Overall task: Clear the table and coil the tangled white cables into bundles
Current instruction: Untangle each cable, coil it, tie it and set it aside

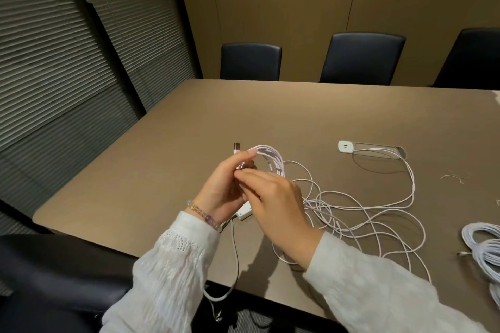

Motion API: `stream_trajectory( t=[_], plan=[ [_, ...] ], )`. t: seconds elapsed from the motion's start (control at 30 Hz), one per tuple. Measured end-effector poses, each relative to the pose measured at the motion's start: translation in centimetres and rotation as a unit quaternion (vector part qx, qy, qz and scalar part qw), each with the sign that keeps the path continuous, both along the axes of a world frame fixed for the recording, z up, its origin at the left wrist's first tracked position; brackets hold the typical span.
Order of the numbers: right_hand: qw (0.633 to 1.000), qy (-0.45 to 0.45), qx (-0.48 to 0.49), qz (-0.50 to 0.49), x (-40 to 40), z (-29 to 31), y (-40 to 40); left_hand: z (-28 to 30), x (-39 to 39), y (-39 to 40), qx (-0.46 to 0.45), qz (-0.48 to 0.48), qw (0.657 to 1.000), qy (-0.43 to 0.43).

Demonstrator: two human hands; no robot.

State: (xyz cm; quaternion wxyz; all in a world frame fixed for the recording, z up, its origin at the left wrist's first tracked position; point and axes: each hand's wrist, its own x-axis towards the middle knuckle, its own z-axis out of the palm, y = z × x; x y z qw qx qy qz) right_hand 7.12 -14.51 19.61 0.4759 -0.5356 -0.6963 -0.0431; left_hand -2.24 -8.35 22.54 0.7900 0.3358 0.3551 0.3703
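Centre of the frame: the fingers of the left hand (pixel 221 192) are curled around a partly wound coil of white cable (pixel 266 157), thumb and forefinger closed over its top, with a USB plug (pixel 236 147) standing upright just above the fingertips. The right hand (pixel 276 205) lies across the front of the coil with its fingers bent and their tips meeting the left hand at the cable; they appear to pinch a strand, though the contact itself is hidden behind the knuckles. A small white adapter box (pixel 244 214) shows between the two palms, touching the table (pixel 167 170). A beaded bracelet (pixel 201 215) circles the left wrist, and both arms wear white textured sleeves (pixel 173 265).

Right of the hands, the uncoiled remainder of the cable (pixel 365 213) spreads in loose tangled loops over the tabletop; one strand runs up to a white socket plate (pixel 345 146) beside a recessed slot in the table, right of centre. At the lower right edge of the frame lies a finished bundle of white cable (pixel 484 246), well apart from the hands. Below the left wrist, a cable (pixel 234 257) hangs over the near table edge.

Upper part of the frame: three dark chairs (pixel 250 61) stand along the far side of the table before a panelled wall; closed blinds (pixel 54 62) fill the upper left.
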Motion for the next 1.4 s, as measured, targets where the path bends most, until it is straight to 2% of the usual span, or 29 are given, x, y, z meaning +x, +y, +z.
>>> stream_trajectory(
  t=[0.13, 0.23, 0.33, 0.4, 0.47, 0.53, 0.63, 0.73, 0.83, 0.93, 1.03, 1.1, 1.13, 1.2, 1.27, 1.33, 1.4],
  plan=[
    [1.0, -0.008, 0.004, 0.015, 0.4, -0.8, -0.3, -0.3, -0.2, -0.2, 0.002, -0.002, 1.0, -0.019],
    [0.994, 0.087, -0.009, 0.066, 0.2, -1.7, -0.9, -0.4, 0.3, -0.3, -0.017, 0.004, 0.998, -0.059],
    [0.986, 0.155, -0.023, 0.048, 0.6, -2.5, -1.5, -0.2, 0.1, 0.4, -0.033, 0.033, 0.986, -0.159],
    [0.987, 0.145, -0.066, 0.03, 1.6, -2.9, -1.5, -0.1, -0.8, 1.2, -0.038, 0.039, 0.977, -0.208],
    [0.979, 0.126, -0.156, 0.027, 3.0, -3.4, -1.0, 0.2, -2.1, 1.7, -0.048, 0.02, 0.973, -0.225],
    [0.959, 0.123, -0.254, 0.035, 4.8, -3.8, -0.2, 0.4, -3.3, 2.2, -0.054, -0.005, 0.978, -0.201],
    [0.915, 0.122, -0.37, 0.104, 7.7, -3.8, 0.9, 0.9, -4.2, 2.4, -0.055, -0.06, 0.987, -0.135],
    [0.852, 0.115, -0.491, 0.137, 10.6, -2.6, 1.5, 1.1, -4.4, 2.6, -0.014, -0.072, 0.997, -0.011],
    [0.823, 0.108, -0.546, 0.114, 13.0, -1.6, 2.1, 1.3, -4.4, 2.3, 0.038, -0.082, 0.99, 0.108],
    [0.819, 0.117, -0.556, 0.077, 14.0, -0.5, 2.9, 1.0, -4.0, 1.9, 0.099, -0.109, 0.969, 0.196],
    [0.847, 0.128, -0.515, 0.031, 13.0, 0.4, 3.7, 0.0, -2.5, 1.6, 0.144, -0.115, 0.946, 0.268],
    [0.86, 0.19, -0.473, 0.008, 11.3, 1.0, 4.1, -0.9, -1.4, 1.4, 0.165, -0.103, 0.936, 0.294],
    [0.855, 0.239, -0.46, 0.006, 10.3, 1.4, 4.1, -1.3, -0.9, 1.3, 0.174, -0.096, 0.933, 0.3],
    [0.815, 0.353, -0.457, 0.042, 8.1, 2.2, 3.8, -2.0, 0.3, 0.9, 0.185, -0.073, 0.933, 0.3],
    [0.778, 0.43, -0.448, 0.094, 6.0, 2.4, 3.2, -2.4, 1.4, 0.5, 0.184, -0.044, 0.941, 0.281],
    [0.787, 0.456, -0.401, 0.106, 4.4, 1.8, 2.9, -2.5, 2.4, 0.2, 0.187, -0.017, 0.947, 0.259],
    [0.793, 0.502, -0.335, 0.076, 3.3, 0.9, 2.9, -2.7, 3.0, 0.1, 0.185, 0.009, 0.951, 0.248]
  ],
)
